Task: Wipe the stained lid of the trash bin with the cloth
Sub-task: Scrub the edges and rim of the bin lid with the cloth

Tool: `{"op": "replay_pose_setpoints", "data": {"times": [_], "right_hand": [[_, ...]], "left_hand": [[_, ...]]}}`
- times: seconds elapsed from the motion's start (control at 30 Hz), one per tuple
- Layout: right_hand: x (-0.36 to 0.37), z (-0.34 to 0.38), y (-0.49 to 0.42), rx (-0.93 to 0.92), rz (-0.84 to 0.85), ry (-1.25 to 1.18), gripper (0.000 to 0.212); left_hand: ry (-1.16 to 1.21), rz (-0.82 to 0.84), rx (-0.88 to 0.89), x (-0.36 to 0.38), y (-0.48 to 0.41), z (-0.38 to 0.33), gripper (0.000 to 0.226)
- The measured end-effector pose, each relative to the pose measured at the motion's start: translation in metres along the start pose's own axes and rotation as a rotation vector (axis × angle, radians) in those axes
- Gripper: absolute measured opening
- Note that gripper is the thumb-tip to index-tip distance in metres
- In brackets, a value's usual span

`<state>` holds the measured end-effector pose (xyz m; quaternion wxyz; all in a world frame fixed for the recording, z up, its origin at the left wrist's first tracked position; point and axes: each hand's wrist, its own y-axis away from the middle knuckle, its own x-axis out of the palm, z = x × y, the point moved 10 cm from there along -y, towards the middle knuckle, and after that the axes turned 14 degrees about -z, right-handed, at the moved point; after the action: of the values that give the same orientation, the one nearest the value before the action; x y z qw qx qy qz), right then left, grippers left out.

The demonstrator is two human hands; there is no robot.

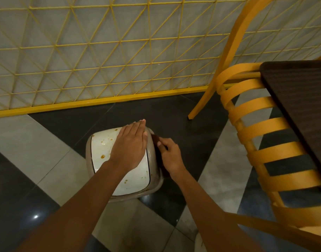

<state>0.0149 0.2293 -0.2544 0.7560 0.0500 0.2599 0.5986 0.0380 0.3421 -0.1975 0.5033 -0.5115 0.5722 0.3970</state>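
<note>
One yellow chair (256,124) and dark table (301,97) stand near the trash bin (88,153).

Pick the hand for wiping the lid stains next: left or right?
Right. The right hand pinches the cloth at the right edge of the lid, so it likely only needs to sweep across. The left hand lies flat on the lid, holding nothing.

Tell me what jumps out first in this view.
The white glossy plastic bin lid, low at centre, is spotted with orange-brown stains, the left hand lying flat on it. At its right rim the right hand pinches a dark brown cloth. A yellow slatted wooden chair fills the right side.
</note>
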Motion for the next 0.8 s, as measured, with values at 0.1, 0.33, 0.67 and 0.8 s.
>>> {"op": "replay_pose_setpoints", "data": {"times": [0.1, 0.33, 0.67, 0.8], "right_hand": [[-0.013, -0.025, 0.030, 0.002, -0.032, -0.050, 0.025], [-0.004, -0.019, 0.008, 0.112, -0.004, -0.071, 0.025], [-0.020, -0.044, 0.058, 0.007, -0.112, -0.113, 0.025], [-0.014, -0.026, 0.030, 0.031, -0.059, -0.075, 0.025]], "left_hand": [[0.021, -0.014, -0.005, -0.001, 0.000, 0.000, 0.050], [0.029, -0.003, -0.017, 0.001, -0.001, 0.001, 0.050], [0.023, 0.016, -0.020, 0.004, -0.001, 0.002, 0.050], [0.041, 0.026, -0.029, 0.003, -0.001, 0.001, 0.049]]}}
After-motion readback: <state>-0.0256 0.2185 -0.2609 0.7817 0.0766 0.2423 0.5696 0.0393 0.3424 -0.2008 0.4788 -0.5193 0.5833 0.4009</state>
